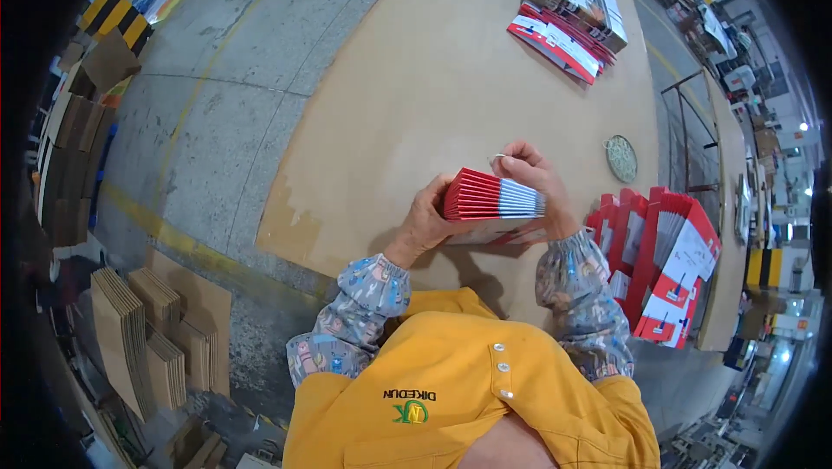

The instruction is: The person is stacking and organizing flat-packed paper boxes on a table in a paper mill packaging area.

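The fanned edges could slip and spill across the bench (416, 96) if I loosen my squeeze, since the stack of red folded cards (492, 200) stands on edge between my palms. My left hand (426, 219) is closed around its near end; my right hand (530, 176) clamps the far end, fingers curled over the top. 2 more red piles (667, 265) stand near my right sleeve.

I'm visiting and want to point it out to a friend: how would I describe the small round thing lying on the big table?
Start at the wide brown table and look to its right side, just beyond the red stack of folded cartons. There lies a flat round disc, greyish-green and patterned. It is the only round thing there; all else on the table is flat, rectangular and mostly red and white.
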Tool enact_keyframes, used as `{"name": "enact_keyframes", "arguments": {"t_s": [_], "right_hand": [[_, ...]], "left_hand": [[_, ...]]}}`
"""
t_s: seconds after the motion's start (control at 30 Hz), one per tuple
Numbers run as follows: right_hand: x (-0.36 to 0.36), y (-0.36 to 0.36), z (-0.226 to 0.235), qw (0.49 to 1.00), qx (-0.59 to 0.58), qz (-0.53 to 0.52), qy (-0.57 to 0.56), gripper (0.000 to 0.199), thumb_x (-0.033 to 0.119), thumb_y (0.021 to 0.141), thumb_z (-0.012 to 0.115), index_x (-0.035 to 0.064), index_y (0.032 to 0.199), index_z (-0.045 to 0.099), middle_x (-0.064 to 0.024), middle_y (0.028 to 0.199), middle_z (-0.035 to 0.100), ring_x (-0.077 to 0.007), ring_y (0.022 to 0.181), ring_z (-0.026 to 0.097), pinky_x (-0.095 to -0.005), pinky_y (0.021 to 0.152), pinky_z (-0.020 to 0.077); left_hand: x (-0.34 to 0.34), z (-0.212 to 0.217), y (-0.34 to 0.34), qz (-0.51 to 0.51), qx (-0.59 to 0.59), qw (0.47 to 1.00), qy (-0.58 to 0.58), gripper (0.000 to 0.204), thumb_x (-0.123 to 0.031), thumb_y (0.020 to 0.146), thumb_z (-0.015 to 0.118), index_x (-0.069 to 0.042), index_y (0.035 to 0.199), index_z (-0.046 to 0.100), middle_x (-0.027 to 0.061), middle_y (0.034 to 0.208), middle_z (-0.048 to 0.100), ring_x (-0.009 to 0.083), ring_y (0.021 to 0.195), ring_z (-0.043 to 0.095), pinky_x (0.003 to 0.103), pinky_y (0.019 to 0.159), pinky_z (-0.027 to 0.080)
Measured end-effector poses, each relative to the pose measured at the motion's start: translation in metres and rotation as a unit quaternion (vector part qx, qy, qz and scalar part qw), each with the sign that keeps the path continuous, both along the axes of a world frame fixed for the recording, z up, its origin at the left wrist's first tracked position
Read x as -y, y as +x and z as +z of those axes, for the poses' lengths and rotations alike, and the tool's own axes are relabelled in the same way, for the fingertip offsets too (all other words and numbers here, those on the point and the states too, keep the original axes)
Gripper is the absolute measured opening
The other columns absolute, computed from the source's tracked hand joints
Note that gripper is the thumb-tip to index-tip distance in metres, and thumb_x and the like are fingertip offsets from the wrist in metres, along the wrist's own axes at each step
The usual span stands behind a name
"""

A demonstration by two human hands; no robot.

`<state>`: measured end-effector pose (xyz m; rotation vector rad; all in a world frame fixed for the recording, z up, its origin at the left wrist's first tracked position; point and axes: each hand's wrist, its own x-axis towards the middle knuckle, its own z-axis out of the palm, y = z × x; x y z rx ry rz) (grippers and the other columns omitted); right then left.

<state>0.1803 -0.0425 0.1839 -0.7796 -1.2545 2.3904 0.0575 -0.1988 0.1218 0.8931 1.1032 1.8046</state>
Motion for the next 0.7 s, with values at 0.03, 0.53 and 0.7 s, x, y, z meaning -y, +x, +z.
{"name": "enact_keyframes", "arguments": {"t_s": [0.03, 0.53, 0.7], "right_hand": [[-0.001, -0.007, 0.003, 0.998, 0.034, 0.022, 0.043, 0.007, 0.009, 0.089, 0.057, 0.0037, 0.094, 0.056, -0.0042, 0.086, 0.061, -0.0106, 0.081, 0.057, -0.023, 0.072, 0.047], [0.002, -0.036, -0.026, 0.981, 0.05, 0.162, 0.09, 0.017, 0.017, 0.093, 0.056, 0.0011, 0.096, 0.06, -0.0038, 0.088, 0.064, -0.0099, 0.077, 0.062, -0.0225, 0.068, 0.0517], [-0.011, -0.046, -0.024, 0.932, 0.149, 0.249, 0.218, 0.017, 0.018, 0.093, 0.056, 0.0015, 0.094, 0.059, -0.0022, 0.088, 0.063, -0.0079, 0.077, 0.059, -0.0233, 0.068, 0.0491]], "left_hand": [[0.002, -0.002, -0.002, -0.02, -0.008, 0.999, -0.03, 0.054, -0.007, 0.066, 0.083, -0.007, 0.111, 0.054, 0.0078, 0.115, 0.058, 0.0163, 0.101, 0.058, 0.03, 0.088, 0.049], [-0.001, -0.015, -0.023, -0.046, -0.038, 0.998, -0.039, 0.049, -0.01, 0.062, 0.084, -0.008, 0.102, 0.057, 0.0029, 0.1, 0.053, 0.0151, 0.095, 0.052, 0.027, 0.086, 0.043], [-0.006, -0.027, -0.029, -0.074, -0.021, 0.997, -0.015, 0.049, -0.01, 0.062, 0.084, -0.008, 0.103, 0.057, 0.0019, 0.098, 0.051, 0.0144, 0.094, 0.051, 0.027, 0.085, 0.042]]}}
